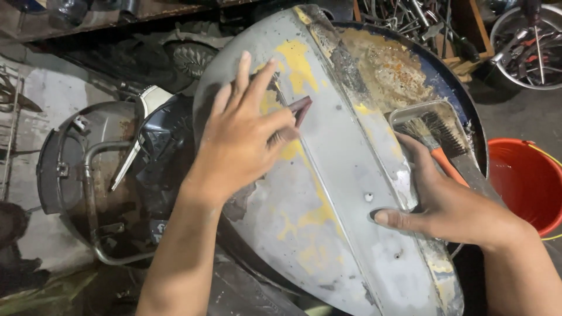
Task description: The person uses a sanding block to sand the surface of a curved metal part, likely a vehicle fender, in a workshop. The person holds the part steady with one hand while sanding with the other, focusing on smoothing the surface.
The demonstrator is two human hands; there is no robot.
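Cluttered workshop floor lies all around, seen from the head camera; dark scooter parts and a chromed tube frame point(93, 193) sit at the left, a red bucket point(524, 181) stands at the right edge, and a wooden crate of loose metal tools point(410, 23) shows at the top.

Across the middle lies a large curved metal body panel point(328, 193), grey with yellow patches where the paint is worn and a rusty brown stretch towards its upper edge; it rests tilted over a round dark drum whose rim point(462, 99) peeps out behind it.

Left hand point(246, 134) lies flat on the upper left of the panel, fingers spread, pressing a small folded piece of dark reddish abrasive sheet point(301, 108) against the surface; the grip is a pressing one, thumb and forefinger pinching the sheet rather than a closed fist.

Right hand point(451, 205) holds the panel's right edge, thumb on top near a small hole and fingers curled beneath the rim; the same hand seems also to trap an orange-handled wire brush point(445, 140) against the edge, though how firmly I cannot tell.

By my judgement the panel is stiff sheet steel, fairly heavy and awkward for its size, not fragile; its sanded face looks dusty and likely slippery, and the cut edges may be sharp; the rolled rim on the right and the raised central ridge seem the soundest places to take hold.
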